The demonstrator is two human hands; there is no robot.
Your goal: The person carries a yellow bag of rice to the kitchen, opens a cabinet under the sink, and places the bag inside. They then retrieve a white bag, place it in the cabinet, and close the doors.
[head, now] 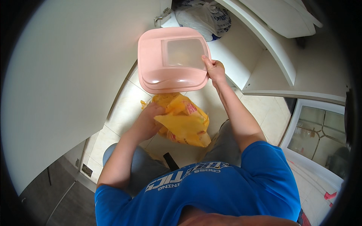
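A pink plastic container point(152, 56) with a translucent window point(185, 52) in its lid hangs over the floor in front of me. My right hand point(216, 69) grips its right edge, the thumb lying on top near the window. Just below it, in the picture, my left hand point(151, 117) is shut on a crumpled yellow plastic bag point(183, 124) with red print. The bag looks bulky, but what it contains is hidden. Some of my left fingers are out of sight behind the folds.
A large white door point(70, 62) with a metal hinge point(163, 16) stands on the left. Inside the cabinet point(234, 53), a white plastic bag point(203, 19) sits on the base. Light tiles point(121, 104) cover the floor. A white-framed glass door point(316, 132) is at the right.
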